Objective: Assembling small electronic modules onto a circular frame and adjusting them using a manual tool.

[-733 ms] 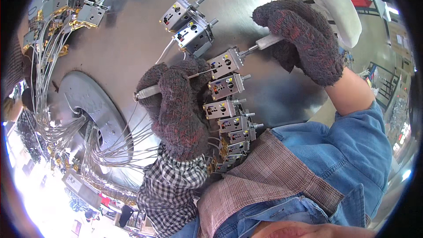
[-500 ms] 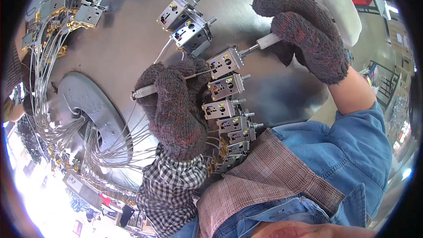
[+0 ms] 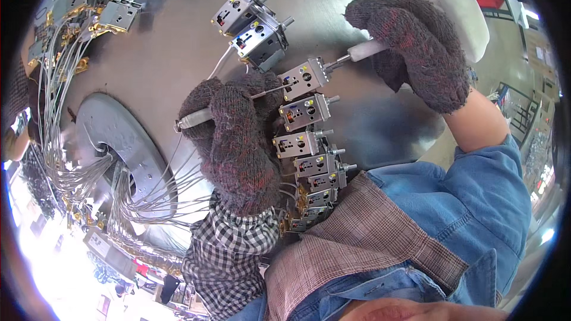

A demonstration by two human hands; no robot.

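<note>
My left hand (image 3: pixel 235 148), in a dark knitted glove, is closed around a slim screwdriver (image 3: pixel 195 120) with a pale handle. The thin blade reaches the front of a boxy metal thermostat unit (image 3: pixel 302 81), the top one in a column. My gloved right hand (image 3: pixel 419 53) grips the end of a tool with a white handle (image 3: pixel 364 51). That tool's metal end meets the shaft on the unit's right side. Below it, several similar units (image 3: pixel 303 112) run down toward my apron, their shafts pointing right. My left glove hides part of the wires behind it.
Two more units (image 3: pixel 257 38) stand beyond my left hand on the metal table (image 3: pixel 178 35). A grey ring (image 3: pixel 125 134) on the left has many thin metal tubes (image 3: pixel 128 193) passing through it. More units (image 3: pixel 119 15) cluster at the far left, near another person's arm (image 3: pixel 21 145).
My right hand has rolled slightly, its fingers curling in more around the white handle, which has shifted slightly upward. My left hand and screwdriver have barely moved.
</note>
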